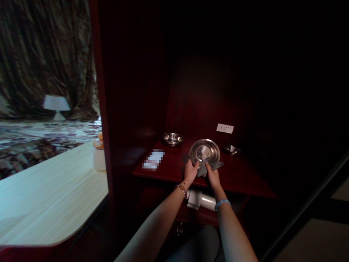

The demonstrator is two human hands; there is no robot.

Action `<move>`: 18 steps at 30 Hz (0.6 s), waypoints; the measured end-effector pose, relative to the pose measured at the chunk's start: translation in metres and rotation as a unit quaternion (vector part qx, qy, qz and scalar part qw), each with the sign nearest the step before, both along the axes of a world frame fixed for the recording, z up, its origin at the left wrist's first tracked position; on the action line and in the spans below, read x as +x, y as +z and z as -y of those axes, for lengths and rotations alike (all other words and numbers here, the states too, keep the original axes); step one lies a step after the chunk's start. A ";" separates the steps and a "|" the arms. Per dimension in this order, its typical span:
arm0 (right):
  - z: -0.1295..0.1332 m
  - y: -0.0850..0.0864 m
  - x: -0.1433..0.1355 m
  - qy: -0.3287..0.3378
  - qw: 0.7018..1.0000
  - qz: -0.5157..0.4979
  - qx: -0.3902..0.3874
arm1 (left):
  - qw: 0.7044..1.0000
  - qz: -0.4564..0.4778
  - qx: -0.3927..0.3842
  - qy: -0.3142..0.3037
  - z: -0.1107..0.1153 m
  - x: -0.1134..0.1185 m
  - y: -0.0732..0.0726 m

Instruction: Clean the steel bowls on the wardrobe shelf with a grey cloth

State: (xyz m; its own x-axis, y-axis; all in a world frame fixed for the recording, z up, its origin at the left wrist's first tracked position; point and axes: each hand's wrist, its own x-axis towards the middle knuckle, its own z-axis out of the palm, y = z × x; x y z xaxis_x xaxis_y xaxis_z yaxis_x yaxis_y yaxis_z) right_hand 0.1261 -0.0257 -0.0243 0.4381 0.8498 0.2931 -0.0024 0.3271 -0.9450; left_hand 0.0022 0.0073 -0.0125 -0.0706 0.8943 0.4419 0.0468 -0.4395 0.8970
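Observation:
A shiny round metal dish [205, 147] is tilted up over the dark red shelf, facing me. My left hand [191, 170] grips its lower left rim, thumb on the inner side. At the lower right, my right hand [213, 175] is closed on a grey cloth [202, 170], which lies against the dish's lower rim. One corner of the cloth sticks out to the right of that hand. Behind and left stands a metal bowl [173, 139]; a smaller metal bowl [232, 150] is at the right.
The dark red shelf [169, 170] bears a blurred white item [153, 159] at left. A white socket [225, 128] is on the back wall. Below the shelf is a white cylindrical object [201, 201]. A pale table [54, 196] with a white jar [99, 158] stands left, beyond a partition.

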 end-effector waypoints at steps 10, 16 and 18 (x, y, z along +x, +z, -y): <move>0.002 0.003 -0.003 0.003 1.000 -0.006 0.001 | 0.999 0.021 0.001 0.025 -0.002 0.000 -0.001; 0.002 0.003 -0.003 0.001 1.000 -0.004 0.004 | 0.999 0.036 0.014 0.026 -0.003 -0.001 -0.002; 0.001 0.003 -0.003 -0.001 1.000 -0.003 0.004 | 0.999 0.026 0.012 0.029 -0.002 -0.002 -0.001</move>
State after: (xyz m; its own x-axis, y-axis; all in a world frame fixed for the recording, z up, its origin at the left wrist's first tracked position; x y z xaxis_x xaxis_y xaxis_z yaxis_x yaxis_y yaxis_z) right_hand 0.1230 -0.0272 -0.0217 0.4413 0.8470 0.2965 -0.0081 0.3342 -0.9425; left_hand 0.0003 0.0093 -0.0136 -0.1459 0.8775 0.4569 0.0273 -0.4581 0.8885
